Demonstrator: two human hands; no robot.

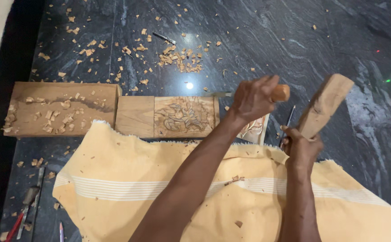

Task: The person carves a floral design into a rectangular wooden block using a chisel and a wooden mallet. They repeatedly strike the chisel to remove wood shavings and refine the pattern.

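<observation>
Down on the dark polished floor [294, 40], at about twelve o'clock from my lap, lies the carved wooden panel [184, 116], its relief face turned up so I can read the pattern as I work. My left hand [253, 98] is clenched around the rounded wooden handle of a chisel [279, 92]; the handle's butt end sticks out past my fist toward three o'clock, left bare so it can take a blow, and a bit of the blade shows at nine o'clock of my knuckles, reaching toward the panel's right end. My right hand [300, 145] grips the narrow end of a wooden mallet [324, 105], which rises tilted toward one o'clock, its heavy end up and just beside the chisel butt without touching it.

A smaller carved piece [253, 130] sits partly hidden under my left wrist. The plain wooden block [61, 107] at ten o'clock butts against the panel's left end, seemingly to stop it sliding; it carries loose chips. Wood shavings [179, 58] are scattered thickest at twelve o'clock, beyond the panel. The yellow striped cloth [128, 188] covers my lap and catches chips. Spare tools [27, 201] lie at eight o'clock, and another thin tool [288, 118] rests between my hands.
</observation>
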